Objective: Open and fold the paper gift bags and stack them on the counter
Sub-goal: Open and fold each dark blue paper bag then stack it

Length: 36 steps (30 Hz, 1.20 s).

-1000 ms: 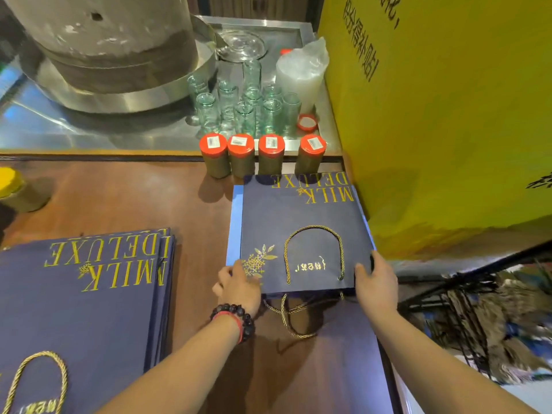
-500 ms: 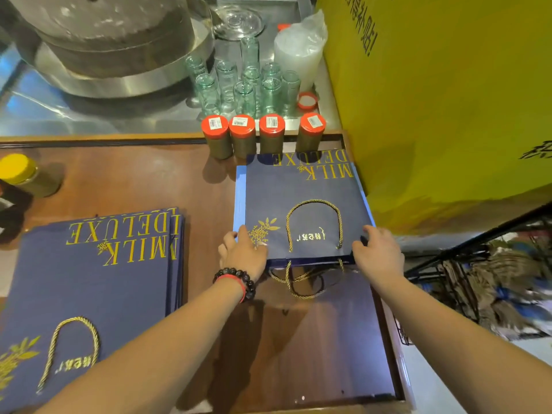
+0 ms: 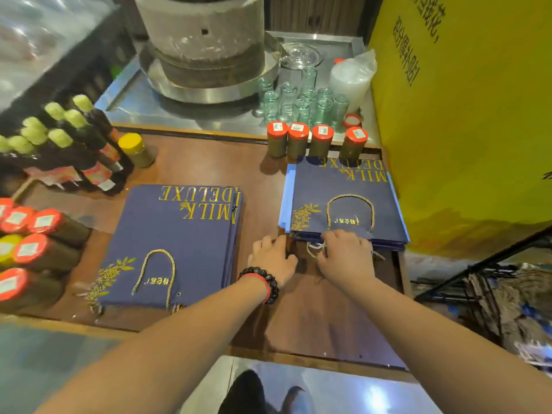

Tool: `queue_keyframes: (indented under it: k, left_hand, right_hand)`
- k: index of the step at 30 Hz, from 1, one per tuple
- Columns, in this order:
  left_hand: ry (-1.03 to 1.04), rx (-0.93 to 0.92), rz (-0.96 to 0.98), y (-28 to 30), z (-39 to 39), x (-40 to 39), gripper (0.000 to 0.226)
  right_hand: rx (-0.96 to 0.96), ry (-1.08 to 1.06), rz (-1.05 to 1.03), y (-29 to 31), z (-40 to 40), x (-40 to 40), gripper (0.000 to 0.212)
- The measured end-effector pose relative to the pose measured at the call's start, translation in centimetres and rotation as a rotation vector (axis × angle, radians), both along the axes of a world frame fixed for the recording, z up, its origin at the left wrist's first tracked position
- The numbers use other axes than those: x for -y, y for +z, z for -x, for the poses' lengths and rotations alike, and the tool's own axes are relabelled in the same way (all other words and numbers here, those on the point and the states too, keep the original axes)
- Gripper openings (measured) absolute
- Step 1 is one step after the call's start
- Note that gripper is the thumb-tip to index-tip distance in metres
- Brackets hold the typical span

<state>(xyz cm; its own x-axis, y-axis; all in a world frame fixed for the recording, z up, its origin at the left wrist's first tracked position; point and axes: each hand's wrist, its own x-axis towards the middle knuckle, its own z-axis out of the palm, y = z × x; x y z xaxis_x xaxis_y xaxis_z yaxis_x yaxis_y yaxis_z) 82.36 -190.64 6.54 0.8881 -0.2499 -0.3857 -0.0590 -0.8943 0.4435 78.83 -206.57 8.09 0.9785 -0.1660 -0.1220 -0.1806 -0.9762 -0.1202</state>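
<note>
Navy gift bag stack (image 3: pixel 343 201) lies flat on the worktop (image 3: pixel 313 318); right hand (image 3: pixel 346 258) pinches its near-edge rope handle (image 3: pixel 316 248), left hand (image 3: pixel 273 258) rests beside it, fingers loosely curled.

A yellow wall (image 3: pixel 466 121) stands right of the brown wooden counter (image 3: pixel 313 309); a steel tray (image 3: pixel 143 100) lies behind it.

Four red-lidded jars (image 3: pixel 316 140) line the wooden counter's (image 3: pixel 313 318) far edge; a yellow-lidded jar (image 3: pixel 135 149) and dark green-capped bottles (image 3: pixel 68 138) stand toward its left edge — behind them, clear glasses (image 3: pixel 301 104) on a steel tray (image 3: pixel 134 100).
</note>
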Motion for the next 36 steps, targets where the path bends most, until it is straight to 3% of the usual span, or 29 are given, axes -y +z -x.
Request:
queue_keyframes:
  k: [8, 19, 23, 26, 30, 36]
  left_hand:
    - [0.092, -0.089, -0.075, -3.5, -1.9, -12.2, 0.046]
    - [0.362, -0.032, -0.24, -6.6, -5.2, -32.6, 0.051]
    - [0.515, -0.118, -0.151, -7.7, -5.3, -37.0, 0.061]
    - [0.683, -0.225, 0.056, -8.3, -5.5, -37.8, 0.041]
    - [0.703, -0.167, 0.112, -7.3, -5.4, -37.3, 0.023]
    - [0.586, -0.096, 0.07, -6.4, -5.9, -38.3, 0.016]
  right_hand:
    - [-0.145, 0.133, 0.041, -4.4, -1.8, -12.3, 0.031]
    - [-0.433, -0.031, -0.13, -7.3, -5.3, -24.6, 0.048]
    - [-0.452, -0.17, -0.241, -7.4, -5.5, -26.0, 0.065]
    - [-0.496, -0.217, -0.309, -7.2, -5.3, -27.0, 0.074]
    - [-0.484, -0.281, -0.377, -6.8, -5.2, -28.3, 0.06]
    - [-0.273, -0.485, -0.589, -5.3, -5.8, -28.5, 0.038]
